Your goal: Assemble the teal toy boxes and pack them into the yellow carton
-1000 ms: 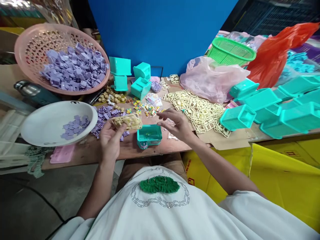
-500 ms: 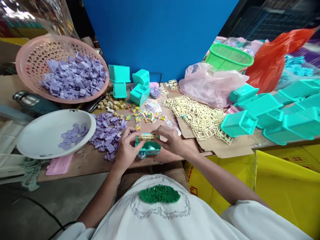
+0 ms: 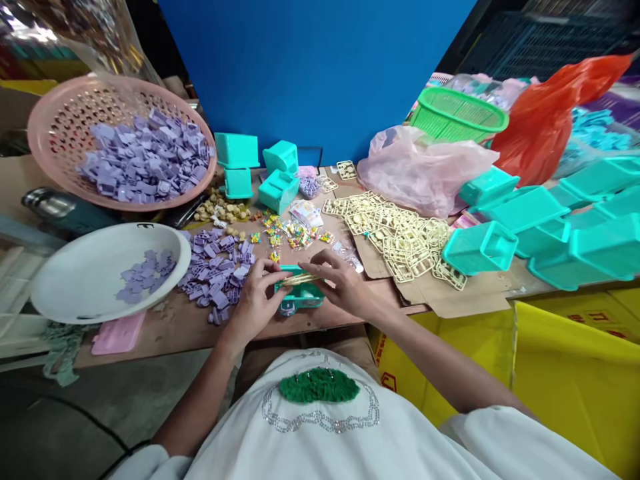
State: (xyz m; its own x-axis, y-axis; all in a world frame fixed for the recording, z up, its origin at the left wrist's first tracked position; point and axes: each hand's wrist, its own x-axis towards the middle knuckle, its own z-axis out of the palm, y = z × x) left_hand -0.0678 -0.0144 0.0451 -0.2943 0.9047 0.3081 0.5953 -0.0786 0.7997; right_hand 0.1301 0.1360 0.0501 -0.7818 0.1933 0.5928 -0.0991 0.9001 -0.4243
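Cluttered tabletop [image 3: 165, 330], near edge: left hand [image 3: 253, 303] and right hand [image 3: 345, 288] gripped cream frame [image 3: 299, 279] flat over teal box [image 3: 300, 297]; best pressed evenly.

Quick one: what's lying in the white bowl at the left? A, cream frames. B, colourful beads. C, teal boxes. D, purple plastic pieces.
D: the white bowl holds a small heap of purple plastic pieces; the cream frames lie on the bench to the right.
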